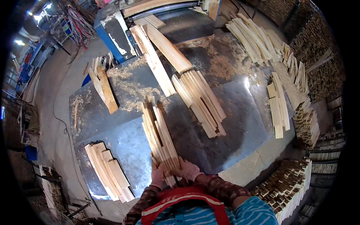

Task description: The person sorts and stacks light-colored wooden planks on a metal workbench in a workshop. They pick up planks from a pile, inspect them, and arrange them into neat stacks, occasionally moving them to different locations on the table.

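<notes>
A bundle of long, pale wooden slats (160,139) lies on the dark metal table in front of me, its near end close to my body. My left hand (158,175), in a light pinkish glove, is closed against the bundle's left side. From the other side my right hand (188,170), gloved alike, presses on the slats, so they sit between both hands. Some fingertips are hidden by the wood. Just beyond, to the right, lies another bundle of slats (204,103). A shorter stack of boards (108,170) rests at the table's near left.
A machine (168,22) with a roller stands at the far side, with two long boards (153,62) reaching from it. Sawdust (219,67) covers the far part of the metal table (243,123). Stacked slats (283,187) stand on the right, and a cable (56,101) runs across the left floor.
</notes>
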Available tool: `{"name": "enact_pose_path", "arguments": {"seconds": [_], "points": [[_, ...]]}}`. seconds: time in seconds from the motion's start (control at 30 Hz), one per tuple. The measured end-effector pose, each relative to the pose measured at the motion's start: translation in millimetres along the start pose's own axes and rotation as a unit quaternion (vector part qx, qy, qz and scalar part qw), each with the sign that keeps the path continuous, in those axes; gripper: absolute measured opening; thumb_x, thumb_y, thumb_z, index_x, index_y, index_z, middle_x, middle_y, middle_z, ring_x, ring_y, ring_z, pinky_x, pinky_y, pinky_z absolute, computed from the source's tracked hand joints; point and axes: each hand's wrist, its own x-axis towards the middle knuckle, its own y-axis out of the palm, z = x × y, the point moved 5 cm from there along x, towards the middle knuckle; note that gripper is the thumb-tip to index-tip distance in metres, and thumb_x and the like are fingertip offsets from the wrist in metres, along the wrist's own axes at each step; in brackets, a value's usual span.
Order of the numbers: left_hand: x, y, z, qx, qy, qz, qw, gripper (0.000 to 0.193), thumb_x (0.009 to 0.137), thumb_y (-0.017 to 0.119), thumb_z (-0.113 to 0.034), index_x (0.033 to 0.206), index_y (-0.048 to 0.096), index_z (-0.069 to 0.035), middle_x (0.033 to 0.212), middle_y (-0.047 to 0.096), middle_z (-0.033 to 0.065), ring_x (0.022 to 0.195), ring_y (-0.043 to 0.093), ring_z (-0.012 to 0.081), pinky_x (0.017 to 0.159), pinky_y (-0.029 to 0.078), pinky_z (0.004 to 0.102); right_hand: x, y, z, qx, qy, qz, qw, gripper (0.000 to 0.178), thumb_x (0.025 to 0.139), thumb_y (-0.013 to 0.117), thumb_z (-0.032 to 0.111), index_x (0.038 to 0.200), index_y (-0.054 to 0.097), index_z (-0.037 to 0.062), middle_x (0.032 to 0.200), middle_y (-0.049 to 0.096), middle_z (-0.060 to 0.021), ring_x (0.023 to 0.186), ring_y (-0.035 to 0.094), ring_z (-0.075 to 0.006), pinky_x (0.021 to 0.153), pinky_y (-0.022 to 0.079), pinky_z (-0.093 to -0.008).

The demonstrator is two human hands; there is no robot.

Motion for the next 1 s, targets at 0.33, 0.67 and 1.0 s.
{"name": "enact_pose_path", "arguments": {"seconds": [0.33, 0.67, 1.0], "points": [[54.5, -10.1, -23.7, -0.013, -0.030, -0.023, 0.999, 0.048, 0.092, 0.063, -0.017, 0.133, 0.041, -0.006, 0.104, 0.061, 0.0081, 0.087, 0.060, 0.0178, 0.069, 0.052, 0.0345, 74.4, -243.6, -1.0, 0.476, -0.172, -0.410, 0.759, 0.043, 0.104, 0.046, 0.033, 0.126, 0.057, -0.0019, 0.112, 0.063, -0.0182, 0.094, 0.067, -0.0315, 0.078, 0.056, -0.0355], [134.9, 18.1, -155.2, -0.039, 0.153, 0.022, 0.987, 0.062, 0.091, 0.068, -0.013, 0.145, 0.040, -0.002, 0.137, 0.053, 0.0093, 0.124, 0.051, 0.0213, 0.101, 0.047, 0.0380, 73.1, -270.5, 86.0, 0.589, -0.283, -0.238, 0.718, 0.044, 0.093, 0.065, 0.019, 0.127, 0.055, -0.0071, 0.104, 0.065, -0.0116, 0.080, 0.068, -0.0226, 0.068, 0.060, -0.0327], [100.8, 96.5, -224.1, -0.066, 0.085, 0.216, 0.970, 0.046, 0.090, 0.059, -0.001, 0.136, 0.054, -0.001, 0.125, 0.063, 0.0084, 0.114, 0.060, 0.0181, 0.096, 0.049, 0.0324, 49.7, -93.1, 46.3, 0.586, -0.154, 0.016, 0.795, 0.027, 0.097, 0.062, 0.025, 0.102, 0.066, -0.0008, 0.087, 0.065, -0.0063, 0.087, 0.067, -0.0168, 0.073, 0.058, -0.0326]]}}
